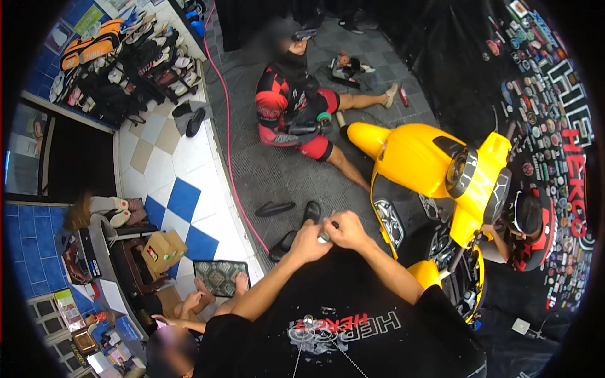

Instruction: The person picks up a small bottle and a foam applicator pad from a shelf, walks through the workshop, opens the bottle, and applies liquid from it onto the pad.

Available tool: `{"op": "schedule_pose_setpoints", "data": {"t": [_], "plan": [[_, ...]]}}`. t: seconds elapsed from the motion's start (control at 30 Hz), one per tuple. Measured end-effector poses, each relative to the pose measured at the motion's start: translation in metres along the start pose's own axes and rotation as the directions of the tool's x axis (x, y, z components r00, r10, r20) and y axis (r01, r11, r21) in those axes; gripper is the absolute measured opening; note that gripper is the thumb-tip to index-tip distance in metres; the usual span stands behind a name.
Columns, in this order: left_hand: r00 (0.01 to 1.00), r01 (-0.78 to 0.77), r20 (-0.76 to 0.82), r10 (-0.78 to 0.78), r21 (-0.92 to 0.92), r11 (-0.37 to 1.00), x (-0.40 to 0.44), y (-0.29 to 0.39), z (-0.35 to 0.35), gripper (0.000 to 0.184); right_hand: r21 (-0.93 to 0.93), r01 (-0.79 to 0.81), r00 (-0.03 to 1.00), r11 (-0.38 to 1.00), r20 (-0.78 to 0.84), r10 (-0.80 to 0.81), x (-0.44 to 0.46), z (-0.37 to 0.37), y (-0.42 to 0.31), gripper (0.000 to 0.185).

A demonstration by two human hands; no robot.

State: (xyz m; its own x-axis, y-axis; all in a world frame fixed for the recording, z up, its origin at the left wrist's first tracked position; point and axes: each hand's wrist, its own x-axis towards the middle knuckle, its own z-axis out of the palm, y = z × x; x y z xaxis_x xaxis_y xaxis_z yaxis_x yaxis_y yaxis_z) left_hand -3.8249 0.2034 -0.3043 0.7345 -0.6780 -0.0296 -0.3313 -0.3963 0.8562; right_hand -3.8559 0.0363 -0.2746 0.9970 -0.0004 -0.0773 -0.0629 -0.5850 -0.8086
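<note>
My left hand [309, 244] and my right hand [348, 230] meet in front of my chest, both closed. Between them shows a small silvery cylindrical piece [324, 237] with a dark part by the right fingers. My left fingers wrap round it, and my right fingers press against its far end; its kind is too small to make out. To the right of my hands stands a yellow scooter [416, 157], apart from them. Black slippers [283, 244] lie on the floor just beyond my left hand.
A person in red and black [293, 116] sits on the grey tiled floor, holding a power tool. Another person [532, 230] crouches beyond the scooter. At lower left, someone sits near a cluttered desk [113, 296]. A pink hose [230, 151] runs along the floor edge; shoe racks [126, 82] stand behind.
</note>
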Motion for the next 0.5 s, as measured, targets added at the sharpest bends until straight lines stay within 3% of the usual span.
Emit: {"op": "schedule_pose_setpoints", "data": {"t": [0.03, 0.17, 0.23, 0.27, 0.33, 0.37, 0.5], "plan": [[0.983, 0.181, 0.028, -0.183, 0.054, 0.982, 0.001, 0.011, -0.001, 0.029, -0.001, -0.034, 0.999, 0.999, 0.009, 0.034, 0.0, 0.001, 0.005, 0.027], [0.962, 0.271, 0.014, -0.274, 0.106, 0.957, 0.002, 0.017, -0.006, 0.028, 0.024, -0.114, 0.993, 0.993, 0.027, 0.113, -0.003, -0.007, -0.005, 0.033], [0.99, 0.089, 0.115, -0.082, -0.058, 0.994, 0.004, 0.0, -0.007, 0.033, -0.047, 0.128, 0.992, 0.991, -0.013, -0.129, 0.0, -0.016, -0.01, 0.031], [0.989, 0.093, 0.118, -0.086, -0.057, 0.994, 0.004, -0.002, -0.012, 0.033, -0.043, 0.125, 0.992, 0.991, -0.012, -0.126, 0.001, -0.02, -0.014, 0.031], [0.855, 0.401, 0.495, -0.156, -0.437, 0.805, 0.001, -0.005, -0.018, 0.016, -0.016, 0.307, 0.952, 0.952, 0.014, -0.307, -0.001, -0.025, -0.021, 0.029], [0.815, 0.412, 0.572, -0.091, -0.461, 0.786, 0.001, -0.001, -0.023, 0.015, -0.017, 0.351, 0.936, 0.936, 0.027, -0.35, -0.001, -0.026, -0.023, 0.026], [0.81, 0.474, 0.581, -0.081, -0.568, 0.673, -0.004, 0.009, -0.019, 0.015, -0.047, 0.344, 0.938, 0.938, 0.048, -0.342, -0.007, -0.011, -0.011, 0.024]]}}
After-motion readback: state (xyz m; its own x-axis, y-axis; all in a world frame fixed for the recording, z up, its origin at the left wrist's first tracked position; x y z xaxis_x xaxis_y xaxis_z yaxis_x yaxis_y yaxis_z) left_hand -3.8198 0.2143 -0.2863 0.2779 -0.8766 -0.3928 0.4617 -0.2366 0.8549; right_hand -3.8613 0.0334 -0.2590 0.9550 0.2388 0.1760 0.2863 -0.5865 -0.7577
